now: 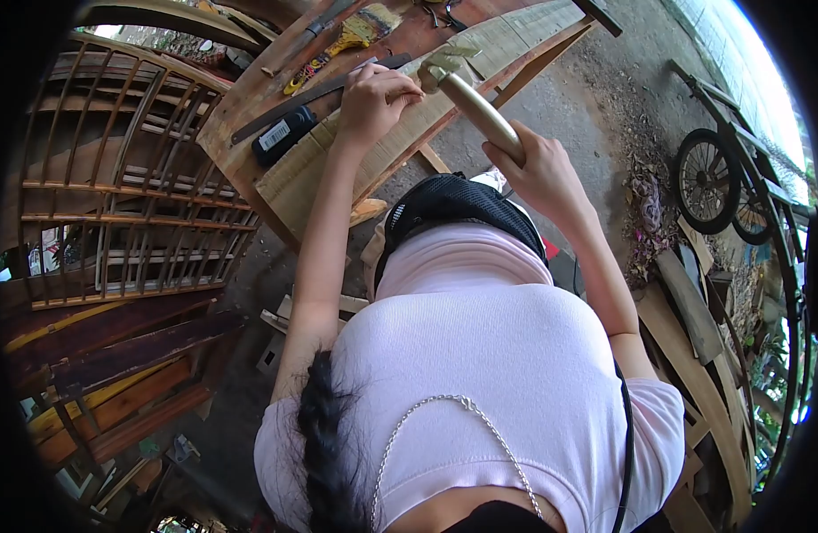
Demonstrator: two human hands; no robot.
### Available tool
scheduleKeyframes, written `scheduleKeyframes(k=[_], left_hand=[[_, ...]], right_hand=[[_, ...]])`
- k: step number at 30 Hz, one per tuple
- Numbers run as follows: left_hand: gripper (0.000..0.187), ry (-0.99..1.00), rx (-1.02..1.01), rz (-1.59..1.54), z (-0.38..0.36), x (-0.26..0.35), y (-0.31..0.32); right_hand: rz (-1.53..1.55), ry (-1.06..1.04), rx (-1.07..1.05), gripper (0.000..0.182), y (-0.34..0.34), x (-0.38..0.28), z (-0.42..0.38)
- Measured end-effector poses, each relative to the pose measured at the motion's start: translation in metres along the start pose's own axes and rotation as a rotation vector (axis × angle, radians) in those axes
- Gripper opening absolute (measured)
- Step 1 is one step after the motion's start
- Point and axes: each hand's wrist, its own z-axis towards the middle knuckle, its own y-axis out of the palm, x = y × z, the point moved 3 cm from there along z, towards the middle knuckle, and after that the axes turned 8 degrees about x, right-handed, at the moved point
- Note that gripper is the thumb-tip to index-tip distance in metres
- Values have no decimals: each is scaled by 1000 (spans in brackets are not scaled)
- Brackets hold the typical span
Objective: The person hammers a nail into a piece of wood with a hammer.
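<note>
Head view: right hand (542, 169) clenched round the handle of a wooden mallet (471, 98), head raised over the pale board (409, 133) on the worktop (249, 98). Left hand (373, 98) curled, fingers pressing something small onto the board, likely steadying it; can't tell what. Mallet head sits just beside the left hand

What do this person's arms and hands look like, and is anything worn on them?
Both arms are bare from the short sleeves of a pale pink ribbed top down to the fingers. The left hand and the right hand wear no gloves, and no rings, watch or bracelet can be made out on them.
</note>
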Motion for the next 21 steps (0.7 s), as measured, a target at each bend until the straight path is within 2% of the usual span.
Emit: scheduleKeyframes(k=[9, 12, 16, 21], left_hand=[[13, -3, -20, -16, -1, -2, 2], [14, -18, 2, -5, -1, -2, 2], [12, -6, -26, 44, 0, 2, 1], [14, -63, -51, 48, 1, 1, 2]], right_hand=[[37, -28, 38, 31, -11, -7, 0], [38, 21, -57, 30, 5, 3, 3], [7, 22, -33, 30, -3, 5, -1], [-43, 136, -43, 34, -3, 15, -3]])
